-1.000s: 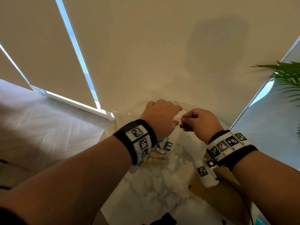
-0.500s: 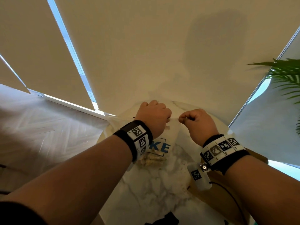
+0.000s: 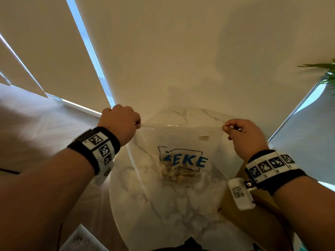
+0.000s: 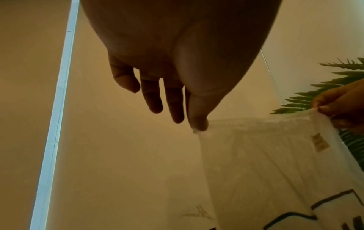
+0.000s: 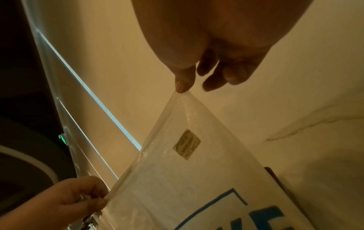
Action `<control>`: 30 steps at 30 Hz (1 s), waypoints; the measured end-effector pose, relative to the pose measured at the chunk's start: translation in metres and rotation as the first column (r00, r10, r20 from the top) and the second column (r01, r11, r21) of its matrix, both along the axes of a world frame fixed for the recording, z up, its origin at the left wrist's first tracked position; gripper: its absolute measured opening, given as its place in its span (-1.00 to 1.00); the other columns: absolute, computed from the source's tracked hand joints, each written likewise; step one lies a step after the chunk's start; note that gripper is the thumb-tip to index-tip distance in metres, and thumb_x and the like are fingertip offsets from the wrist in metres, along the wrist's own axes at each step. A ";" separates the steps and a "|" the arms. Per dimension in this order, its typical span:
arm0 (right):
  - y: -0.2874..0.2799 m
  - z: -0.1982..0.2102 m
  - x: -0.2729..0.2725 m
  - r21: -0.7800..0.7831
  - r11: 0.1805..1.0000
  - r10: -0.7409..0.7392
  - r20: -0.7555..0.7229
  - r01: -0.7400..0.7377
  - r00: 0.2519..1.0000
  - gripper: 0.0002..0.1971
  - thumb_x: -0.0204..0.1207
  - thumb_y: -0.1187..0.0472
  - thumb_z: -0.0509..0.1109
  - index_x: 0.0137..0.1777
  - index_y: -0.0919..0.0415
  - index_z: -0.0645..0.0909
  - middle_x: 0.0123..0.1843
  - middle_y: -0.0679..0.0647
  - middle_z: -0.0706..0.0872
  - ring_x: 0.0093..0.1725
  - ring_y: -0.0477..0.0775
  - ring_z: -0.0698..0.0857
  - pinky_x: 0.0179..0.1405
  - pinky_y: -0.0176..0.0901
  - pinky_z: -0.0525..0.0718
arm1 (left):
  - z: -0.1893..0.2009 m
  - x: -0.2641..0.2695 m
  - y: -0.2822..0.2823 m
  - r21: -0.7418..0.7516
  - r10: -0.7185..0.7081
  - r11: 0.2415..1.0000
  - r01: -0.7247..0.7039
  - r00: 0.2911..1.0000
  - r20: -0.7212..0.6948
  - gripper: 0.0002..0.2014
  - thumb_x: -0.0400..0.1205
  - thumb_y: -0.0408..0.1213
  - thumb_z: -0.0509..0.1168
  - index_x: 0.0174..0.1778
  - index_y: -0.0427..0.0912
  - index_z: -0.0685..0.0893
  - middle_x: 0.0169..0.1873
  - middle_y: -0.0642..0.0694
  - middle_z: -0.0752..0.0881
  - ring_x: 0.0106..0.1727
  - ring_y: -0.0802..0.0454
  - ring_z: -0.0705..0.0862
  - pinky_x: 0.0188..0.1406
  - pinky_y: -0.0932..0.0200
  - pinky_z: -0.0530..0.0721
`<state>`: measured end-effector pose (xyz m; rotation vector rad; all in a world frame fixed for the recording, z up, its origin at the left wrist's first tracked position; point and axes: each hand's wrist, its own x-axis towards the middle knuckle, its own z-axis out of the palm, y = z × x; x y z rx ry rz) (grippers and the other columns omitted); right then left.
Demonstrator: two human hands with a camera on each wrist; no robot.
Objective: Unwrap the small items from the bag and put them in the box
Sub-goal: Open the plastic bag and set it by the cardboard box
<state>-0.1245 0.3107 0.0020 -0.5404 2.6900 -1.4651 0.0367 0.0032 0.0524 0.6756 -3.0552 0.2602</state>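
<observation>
Bag (image 3: 181, 142) (clear plastic) pinched taut between left hand (image 3: 120, 122) and right hand (image 3: 244, 136).

Left forearm (image 3: 54, 178): bare; black wristband (image 3: 94, 147) carrying a row of white tiles printed with black square-pattern markers. A white block hangs below the band, partly hidden.

Right forearm (image 3: 299, 211): bare; matching black wristband (image 3: 272, 167) with four white marker tiles. A white capsule-shaped unit (image 3: 240, 193), marker-printed, hangs from a small metal fitting beneath it.
</observation>
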 end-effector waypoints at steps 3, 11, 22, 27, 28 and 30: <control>-0.004 0.002 0.007 -0.151 0.988 0.049 0.159 -0.025 0.986 -0.84 0.66 0.27 0.39 -0.10 0.01 0.72 -0.19 0.11 0.73 -0.38 -0.01 0.76 -0.30 -0.05 0.76 | 0.000 0.001 0.013 0.105 -0.042 0.993 0.055 0.991 -0.124 -0.37 0.57 0.23 0.39 0.53 0.08 0.53 0.43 -0.04 0.52 0.46 -0.20 0.44 0.40 -0.22 0.45; -0.013 0.009 0.006 -0.307 0.946 0.192 0.287 -0.100 0.938 -0.77 0.65 0.48 0.32 -0.15 0.21 0.69 -0.13 0.19 0.70 -0.08 0.11 0.87 -0.03 -0.15 0.84 | -0.008 -0.047 0.068 0.350 -0.176 0.927 0.136 0.981 0.084 -0.68 0.78 -0.07 0.18 0.38 0.01 0.71 0.33 -0.05 0.69 0.30 -0.12 0.63 0.31 -0.05 0.61; -0.055 -0.017 0.078 -0.307 0.929 0.201 0.887 0.208 0.415 -0.48 0.53 -0.18 0.50 0.23 0.27 0.66 0.05 0.25 0.73 -0.04 0.28 0.76 -0.04 0.15 0.80 | -0.050 -0.026 0.098 0.962 0.273 0.264 -0.074 0.962 -0.001 -0.88 0.73 -0.32 0.31 -0.07 -0.19 0.73 0.01 -0.25 0.81 -0.01 -0.16 0.79 -0.07 -0.05 0.87; -0.072 -0.042 0.062 -0.397 0.821 0.169 0.856 0.411 0.489 -0.70 0.75 0.26 0.18 0.37 0.40 0.53 -0.04 0.19 0.68 -0.12 0.19 0.67 0.20 0.17 0.62 | -0.069 -0.028 0.102 0.980 0.416 0.172 -0.102 0.909 0.022 -0.85 0.75 -0.35 0.23 -0.12 -0.14 0.64 -0.04 -0.22 0.78 -0.04 -0.12 0.76 0.07 -0.08 0.82; -0.071 -0.051 0.052 -0.409 0.783 0.191 0.875 0.469 0.444 -0.72 0.77 0.27 0.10 0.31 0.38 0.56 -0.07 0.20 0.72 -0.09 0.19 0.67 0.25 0.15 0.59 | -0.068 -0.027 0.101 0.959 0.382 0.240 -0.150 0.923 0.049 -0.87 0.76 -0.28 0.24 -0.05 -0.14 0.67 -0.05 -0.20 0.75 0.00 -0.13 0.75 0.07 0.00 0.77; -0.070 -0.063 0.046 -0.373 0.757 0.184 0.910 0.537 0.373 -0.63 0.80 0.30 0.01 0.20 0.53 0.61 -0.08 0.33 0.81 0.07 0.27 0.69 0.39 0.17 0.54 | -0.064 -0.021 0.105 0.838 0.300 0.447 -0.312 0.935 0.189 -0.76 0.76 -0.09 0.29 0.17 -0.15 0.72 -0.09 -0.09 0.70 0.15 -0.11 0.74 0.01 0.14 0.61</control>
